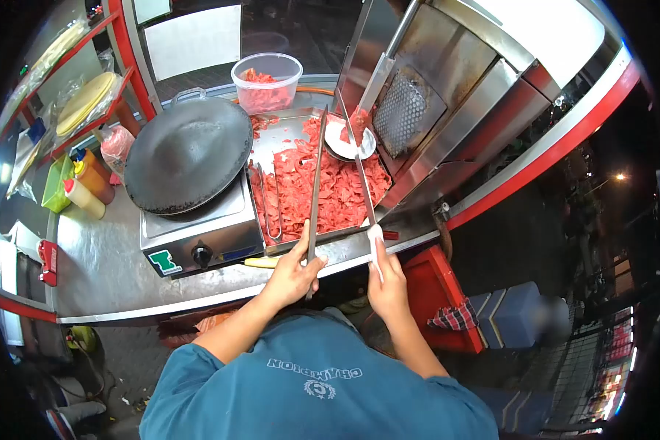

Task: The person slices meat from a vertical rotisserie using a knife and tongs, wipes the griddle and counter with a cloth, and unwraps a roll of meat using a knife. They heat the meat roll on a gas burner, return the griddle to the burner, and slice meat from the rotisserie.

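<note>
My left hand (295, 277) is closed around a long, narrow metal blade-like strip (317, 172) that points up and away from me; its exact kind is not clear. In my right hand (389, 282) is a long thin knife (361, 172), gripped by its white handle (376, 246). Both lengths of metal stand apart over a steel tray of red sliced meat (301, 187). Tongs (271, 209) lie at the tray's left side. Behind the knife, a chunk of meat (356, 126) rises from a round white-and-dark base (337, 139) beside the vertical grill (409, 110).
A dark round pan (191, 154) sits on a burner (198, 238) to the left. Sauce bottles (84, 198) and stacked flatbreads (88, 103) are farther left. A clear tub with meat (268, 77) stands behind the tray. A yellow handle (260, 262) lies near the counter's front edge (147, 312).
</note>
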`<state>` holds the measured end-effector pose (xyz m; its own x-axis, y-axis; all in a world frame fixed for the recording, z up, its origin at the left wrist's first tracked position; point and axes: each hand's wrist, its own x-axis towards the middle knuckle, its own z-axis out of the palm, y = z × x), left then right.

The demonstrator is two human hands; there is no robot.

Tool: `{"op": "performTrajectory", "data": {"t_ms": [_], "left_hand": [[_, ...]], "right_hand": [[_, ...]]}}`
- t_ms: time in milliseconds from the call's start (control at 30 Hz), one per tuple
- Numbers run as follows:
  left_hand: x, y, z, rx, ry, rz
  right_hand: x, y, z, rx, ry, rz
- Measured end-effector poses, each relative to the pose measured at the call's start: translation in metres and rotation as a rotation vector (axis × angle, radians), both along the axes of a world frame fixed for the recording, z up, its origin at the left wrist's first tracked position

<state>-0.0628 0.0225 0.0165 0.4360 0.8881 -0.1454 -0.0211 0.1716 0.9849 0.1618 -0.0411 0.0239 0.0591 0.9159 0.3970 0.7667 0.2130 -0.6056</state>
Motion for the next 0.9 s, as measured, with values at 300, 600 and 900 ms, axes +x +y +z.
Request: {"op": "performTrajectory", "data": {"t_ms": [300,600,900], "left_hand": [[-0.034,-0.037,-0.005,-0.024,-0.006,-0.066],[-0.056,-0.061,-0.007,-0.061,0.038,-0.118],[-0.036,-0.041,-0.006,-0.035,0.028,-0.095]], "right_hand": [[-0.007,-0.015,0.005,0.186,0.163,0.016],[0.034,-0.033,-0.099,0.203,0.001,0.011],[0.028,0.020,-0.057,0.059,0.036,-0.011]]}}
